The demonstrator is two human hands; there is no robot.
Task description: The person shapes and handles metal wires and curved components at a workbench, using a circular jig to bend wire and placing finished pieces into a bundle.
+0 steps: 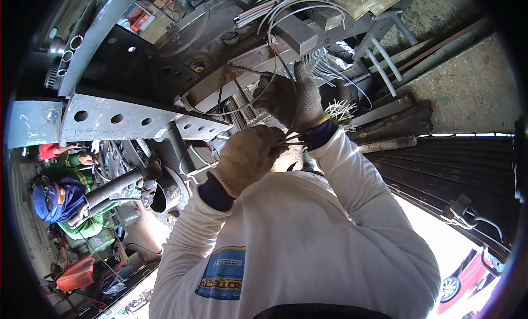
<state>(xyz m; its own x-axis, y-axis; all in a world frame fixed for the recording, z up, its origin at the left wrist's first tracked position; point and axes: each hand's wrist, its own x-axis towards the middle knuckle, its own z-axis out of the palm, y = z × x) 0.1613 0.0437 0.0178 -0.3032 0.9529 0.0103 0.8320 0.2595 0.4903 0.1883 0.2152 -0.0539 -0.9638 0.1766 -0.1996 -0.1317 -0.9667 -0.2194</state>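
Note:
My left hand point(247, 157), in a pale knitted work glove, is closed with its fingers curled toward thin metal wires point(289, 142) at its fingertips. Just above and to the right, my right hand point(305, 102) wears a similar glove, soiled dark across the palm side. Its thumb points up, and its fingers bend around a thin wire that passes in front of them; the grip itself is partly in shadow. A wire loop point(273, 50) curves down from the top toward both hands. Beyond them, a bundle of short metal rods point(240, 107) lies beside the steel frame.
A steel beam with round holes point(104, 117) crosses at left. More wire lengths point(294, 3) lie on the metalwork above, and cut wire ends point(342, 111) bristle at right. Another person in a blue head covering point(49, 201) works at far left near a pipe point(113, 188).

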